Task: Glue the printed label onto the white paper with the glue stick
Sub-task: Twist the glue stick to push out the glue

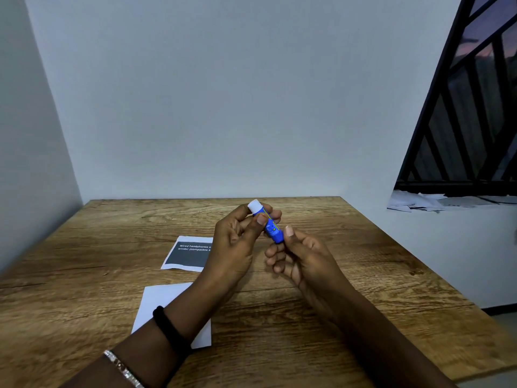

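A blue glue stick [272,226] with a white cap is held tilted above the table's middle. My left hand [237,242] grips its upper part near the cap, thumb across the tube. My right hand [299,256] pinches its lower end. The printed label [188,252], dark grey with white text and a white border, lies flat on the table behind my left wrist, partly hidden by that hand. The white paper [165,298] lies nearer to me, with my left forearm across it.
The wooden table [363,270] stands against a pale wall at the back and left. A window with black bars [470,121] is at the right, with loose papers [419,203] on its sill. The table's right edge runs diagonally.
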